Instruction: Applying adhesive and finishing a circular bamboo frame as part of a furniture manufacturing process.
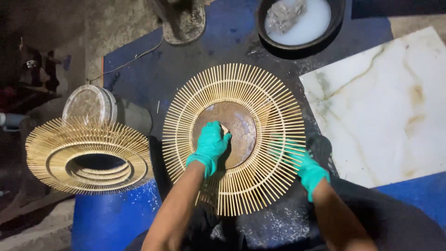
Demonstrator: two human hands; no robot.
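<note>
Pressed down on the round rusty-brown disc (230, 135) at frame centre is the left hand (211, 145), gloved in teal, fingers curled around something small and pale that can't really be made out. Far left, a stack of finished sunburst frames (88, 155) is piled on a blue drum (114, 216), so a few look done already. Centre, the bamboo sunburst frame (234, 139) is steadied at its lower-right spokes by the right hand (302, 162), flat and partly hidden behind them. Upper right, a black basin (297, 44) of whitish liquid is parked beside a marble slab (385, 107).
</note>
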